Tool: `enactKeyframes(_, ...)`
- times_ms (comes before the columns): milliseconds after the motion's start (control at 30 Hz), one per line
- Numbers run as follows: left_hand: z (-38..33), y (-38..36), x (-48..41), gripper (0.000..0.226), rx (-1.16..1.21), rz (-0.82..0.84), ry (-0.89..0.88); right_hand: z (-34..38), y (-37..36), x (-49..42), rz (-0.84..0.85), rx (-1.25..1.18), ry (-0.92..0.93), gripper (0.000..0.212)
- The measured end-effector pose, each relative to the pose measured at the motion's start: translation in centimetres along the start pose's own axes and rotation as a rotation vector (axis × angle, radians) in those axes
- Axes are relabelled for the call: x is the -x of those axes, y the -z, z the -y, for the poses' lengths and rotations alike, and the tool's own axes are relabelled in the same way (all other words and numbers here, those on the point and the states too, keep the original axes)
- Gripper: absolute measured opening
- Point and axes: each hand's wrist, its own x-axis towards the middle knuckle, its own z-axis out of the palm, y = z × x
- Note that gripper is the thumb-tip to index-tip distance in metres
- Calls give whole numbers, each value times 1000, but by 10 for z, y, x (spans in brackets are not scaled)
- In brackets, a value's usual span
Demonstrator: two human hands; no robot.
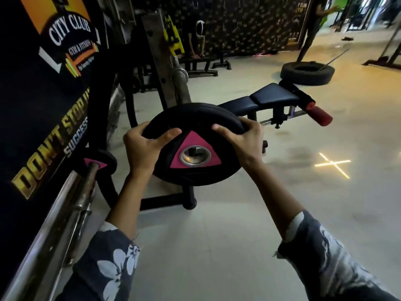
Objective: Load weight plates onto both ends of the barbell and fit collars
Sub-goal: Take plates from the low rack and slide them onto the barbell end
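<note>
We hold a round black rubber weight plate with a pink triangular centre and a steel-ringed hole (196, 146) out in front of us, above the pale grey gym floor (217, 235). Our left hand (144, 146) is clamped on the plate's left rim, thumb laid across its face and fingers curled behind. Our right hand (240, 137) grips the upper right rim in the same way, thumb on the face. The plate is tilted, its face turned up towards us, and it touches nothing but our hands.

To the left, a worn steel barbell (85, 190) runs away from us alongside a shiny metal rail (41, 235) at the foot of a dark printed wall banner (39, 94). At the bar's far end sits a smaller black plate with a pink triangle (97, 162), the bar passing through its centre. The plate in our hands is well apart from that bar.

Behind the held plate stands a black padded bench (267, 97) with red foam rollers (319, 115), and beyond it a black rubber tyre (307, 72) lies flat on the floor. What looks like a second bar end (180, 76) rests on an upright rack, though the blur makes that uncertain. Both our forearms wear dark floral-print sleeves (112, 263).
</note>
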Motion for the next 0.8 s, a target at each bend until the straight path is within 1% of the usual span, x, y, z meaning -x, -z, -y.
enactKeyframes(133,12,-15,-29,57,-31,-60,53,-17,-17,-43,79,-30,22,55)
enactKeyframes(267,27,-22,-46,79,-54,-93,35,-32,-31,-68,102,-28,37,53)
enactKeyframes(300,29,-24,-51,81,-58,-91,27,-35,-34,-74,102,-30,37,53)
enactKeyframes(467,45,-33,-72,77,-104,-93,25,-47,-50,-102,112,-37,29,51)
enactKeyframes(533,54,-38,-82,71,-161,-122,-26,-53,-58,-117,112,-36,36,50)
enactKeyframes(633,73,-47,-101,66,-243,-140,-119,-66,-70,-138,108,-59,48,55)
enactKeyframes(733,94,-59,-131,70,-291,-147,-149,-80,-87,-166,100,-68,58,50)
enactKeyframes(800,105,-67,-151,69,-303,-133,-138,-89,-99,-185,87,-62,51,52)
